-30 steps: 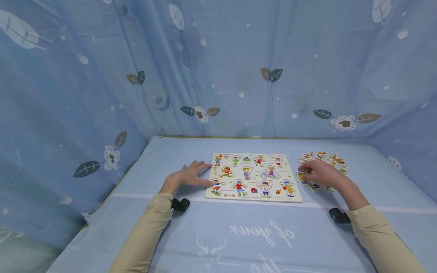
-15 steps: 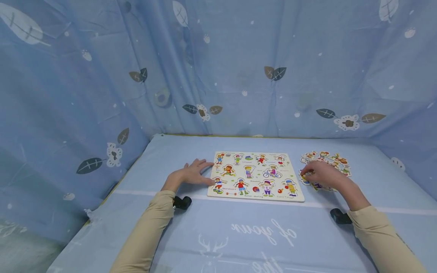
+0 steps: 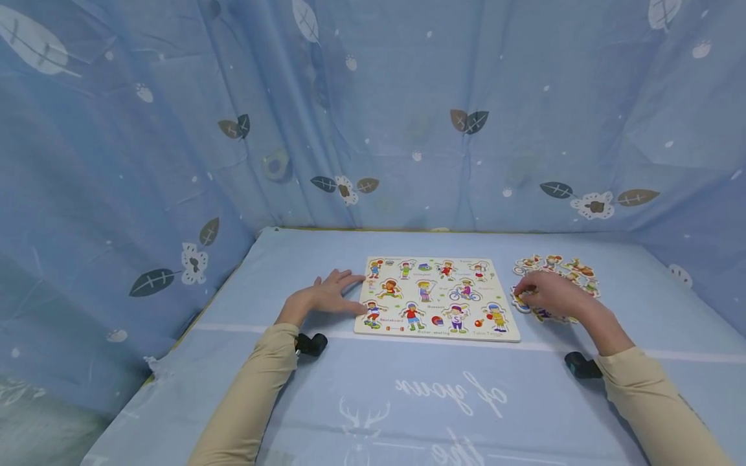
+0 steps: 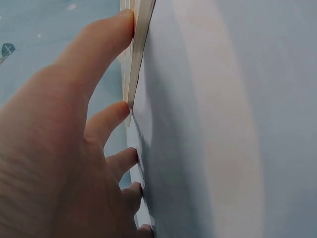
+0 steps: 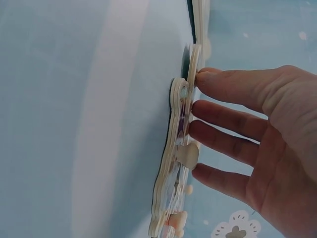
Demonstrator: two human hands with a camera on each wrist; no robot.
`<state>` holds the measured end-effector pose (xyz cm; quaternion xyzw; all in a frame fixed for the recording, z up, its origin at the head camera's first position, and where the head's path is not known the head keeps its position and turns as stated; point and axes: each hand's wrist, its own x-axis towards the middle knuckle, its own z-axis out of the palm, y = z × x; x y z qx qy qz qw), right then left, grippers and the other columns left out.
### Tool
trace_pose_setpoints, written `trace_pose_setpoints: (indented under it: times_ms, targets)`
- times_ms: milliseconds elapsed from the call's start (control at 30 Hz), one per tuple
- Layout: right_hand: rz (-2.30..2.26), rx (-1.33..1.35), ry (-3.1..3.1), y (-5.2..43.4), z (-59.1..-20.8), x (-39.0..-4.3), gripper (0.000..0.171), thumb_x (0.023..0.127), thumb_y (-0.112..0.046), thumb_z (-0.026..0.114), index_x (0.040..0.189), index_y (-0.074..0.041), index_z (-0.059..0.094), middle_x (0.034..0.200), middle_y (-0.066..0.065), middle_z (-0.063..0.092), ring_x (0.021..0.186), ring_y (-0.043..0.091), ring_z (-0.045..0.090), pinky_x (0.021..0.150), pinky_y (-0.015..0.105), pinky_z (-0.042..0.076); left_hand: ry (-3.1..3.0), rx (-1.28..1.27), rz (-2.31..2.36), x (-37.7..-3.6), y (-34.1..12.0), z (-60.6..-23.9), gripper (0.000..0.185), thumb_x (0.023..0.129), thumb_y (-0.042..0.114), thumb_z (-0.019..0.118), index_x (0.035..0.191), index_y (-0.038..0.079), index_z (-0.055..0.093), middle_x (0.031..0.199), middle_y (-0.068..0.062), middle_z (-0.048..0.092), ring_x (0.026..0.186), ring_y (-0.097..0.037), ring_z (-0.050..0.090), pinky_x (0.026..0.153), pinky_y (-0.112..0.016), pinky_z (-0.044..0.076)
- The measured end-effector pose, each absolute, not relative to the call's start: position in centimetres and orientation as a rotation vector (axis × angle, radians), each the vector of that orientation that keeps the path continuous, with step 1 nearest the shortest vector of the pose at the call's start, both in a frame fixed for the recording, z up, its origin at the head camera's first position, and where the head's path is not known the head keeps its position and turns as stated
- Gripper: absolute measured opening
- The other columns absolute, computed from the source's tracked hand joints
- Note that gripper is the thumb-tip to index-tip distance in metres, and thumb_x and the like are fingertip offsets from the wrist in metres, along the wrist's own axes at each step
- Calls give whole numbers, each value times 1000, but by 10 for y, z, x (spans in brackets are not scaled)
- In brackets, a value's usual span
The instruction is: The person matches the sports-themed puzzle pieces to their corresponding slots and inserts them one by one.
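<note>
Blue-clothed table (image 3: 408,401), curtained walls (image 3: 146,162) — both grips flat: board (image 3: 437,327), pieces (image 3: 574,268).

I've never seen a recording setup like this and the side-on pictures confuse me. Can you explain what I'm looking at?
A person wears three cameras: one on the head and one on each wrist. The head view looks down on a table under a blue cloth. On it lies a puzzle board, with loose puzzle pieces beside it. The left hand rests flat, fingertips against the board's edge. The right hand lies over the pieces, fingers touching them. The wrist views show this sideways, close up.
</note>
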<state>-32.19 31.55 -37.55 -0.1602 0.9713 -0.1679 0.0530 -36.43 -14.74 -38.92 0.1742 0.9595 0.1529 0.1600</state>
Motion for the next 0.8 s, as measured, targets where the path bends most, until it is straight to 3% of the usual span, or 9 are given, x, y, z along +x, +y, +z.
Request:
trace_pose_setpoints:
  times_ms: [800]
  targets:
    - [-522, -472, 2947, 317, -372, -320, 19, 92, -11, 67, 109, -2, 72, 106, 11, 70, 94, 25, 63, 85, 51, 53, 2743, 513, 430, -366, -148, -391, 90, 81, 65, 65, 156, 30, 30, 166, -9, 14, 153, -35, -1, 118, -65, 0]
